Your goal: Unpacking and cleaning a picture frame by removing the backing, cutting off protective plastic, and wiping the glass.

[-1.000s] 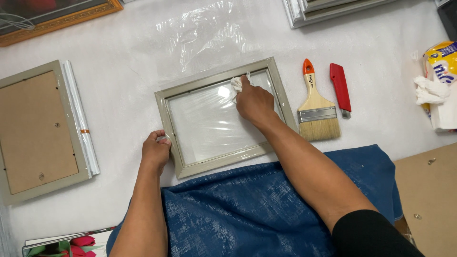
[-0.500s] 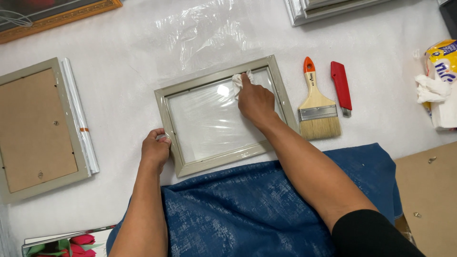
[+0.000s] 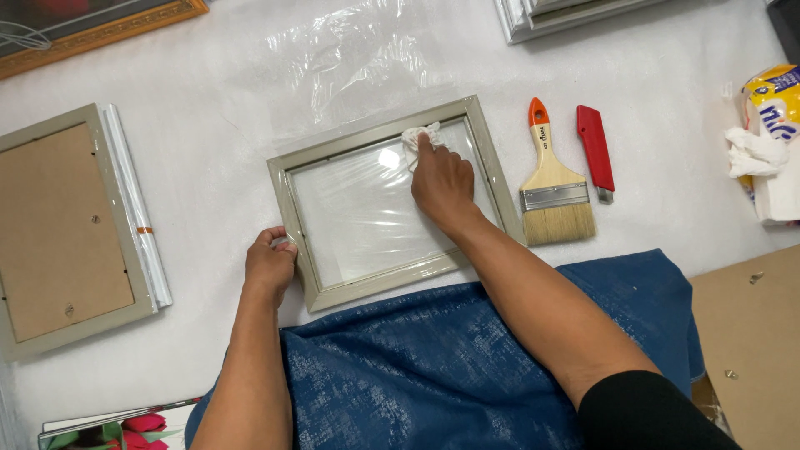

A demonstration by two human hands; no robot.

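Note:
A grey-green picture frame (image 3: 333, 154) with a glass pane lies flat on the white table in front of me. My right hand (image 3: 442, 179) presses a small white tissue wad (image 3: 417, 137) against the glass near the frame's top edge. My left hand (image 3: 269, 265) grips the frame's left side rail near its lower corner, holding it steady. A blue cloth (image 3: 433, 367) covers my lap below the frame.
A wooden paintbrush (image 3: 552, 187) and a red utility knife (image 3: 595, 150) lie right of the frame. Another frame (image 3: 71, 229) lies face down at left. Crumpled clear plastic (image 3: 358, 50) sits behind. A tissue pack (image 3: 767, 137) is at far right, brown board (image 3: 750, 333) below it.
My right hand has slid the tissue slightly left along the top of the glass. My left hand stays on the frame's left rail.

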